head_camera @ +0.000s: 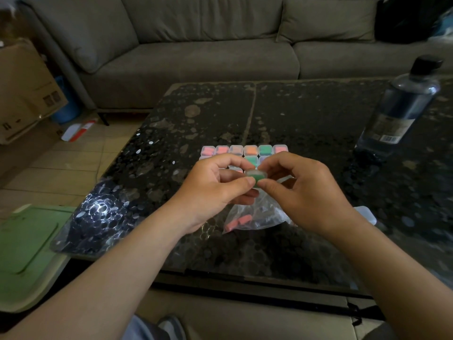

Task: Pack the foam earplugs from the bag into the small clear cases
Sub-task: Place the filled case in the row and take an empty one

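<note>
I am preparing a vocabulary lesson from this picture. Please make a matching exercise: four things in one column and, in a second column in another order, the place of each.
Things
1. small case with green earplugs
2. clear bag
3. bottle
4. row of filled cases

Places
A. standing at the far right of the table
B. pinched between the left hand and the right hand
C. lying on the table under the hands, pink earplugs inside
D. lined up on the table beyond the hands

Pairs: 1-B, 2-C, 3-A, 4-D
</note>
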A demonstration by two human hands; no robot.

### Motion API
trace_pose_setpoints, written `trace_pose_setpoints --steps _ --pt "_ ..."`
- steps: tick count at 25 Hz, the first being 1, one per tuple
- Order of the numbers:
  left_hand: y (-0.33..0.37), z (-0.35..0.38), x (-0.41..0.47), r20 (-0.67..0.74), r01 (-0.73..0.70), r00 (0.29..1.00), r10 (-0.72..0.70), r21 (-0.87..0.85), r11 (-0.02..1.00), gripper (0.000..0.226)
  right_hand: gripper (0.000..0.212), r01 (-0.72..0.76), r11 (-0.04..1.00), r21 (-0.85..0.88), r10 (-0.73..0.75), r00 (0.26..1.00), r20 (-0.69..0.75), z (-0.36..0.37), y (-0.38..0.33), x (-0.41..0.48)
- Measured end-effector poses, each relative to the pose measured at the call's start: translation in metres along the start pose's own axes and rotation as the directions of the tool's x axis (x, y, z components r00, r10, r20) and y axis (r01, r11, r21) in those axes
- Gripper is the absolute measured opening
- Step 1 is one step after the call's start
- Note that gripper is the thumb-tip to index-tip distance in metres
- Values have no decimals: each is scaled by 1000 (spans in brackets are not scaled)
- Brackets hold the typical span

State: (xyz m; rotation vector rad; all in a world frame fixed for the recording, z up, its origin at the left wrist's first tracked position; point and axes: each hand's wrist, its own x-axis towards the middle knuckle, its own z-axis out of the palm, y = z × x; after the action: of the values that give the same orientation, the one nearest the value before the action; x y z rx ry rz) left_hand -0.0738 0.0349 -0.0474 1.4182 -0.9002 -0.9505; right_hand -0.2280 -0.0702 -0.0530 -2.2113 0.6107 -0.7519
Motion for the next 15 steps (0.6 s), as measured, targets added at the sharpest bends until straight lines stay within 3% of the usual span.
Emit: trace_pose_setpoints --steps 6,12,15 --pt "-6 0 4 -34 -73 996 78 137 988 14 20 -38 999 6 38 999 2 0 -4 0" --pt "-12 3 8 -44 -108 992 116 151 983 31 19 -122 992 20 120 988 94 -8 5 6" --pt "-20 5 11 -60 -118 988 144 318 941 34 15 -184 982 37 184 983 0 -17 9 11"
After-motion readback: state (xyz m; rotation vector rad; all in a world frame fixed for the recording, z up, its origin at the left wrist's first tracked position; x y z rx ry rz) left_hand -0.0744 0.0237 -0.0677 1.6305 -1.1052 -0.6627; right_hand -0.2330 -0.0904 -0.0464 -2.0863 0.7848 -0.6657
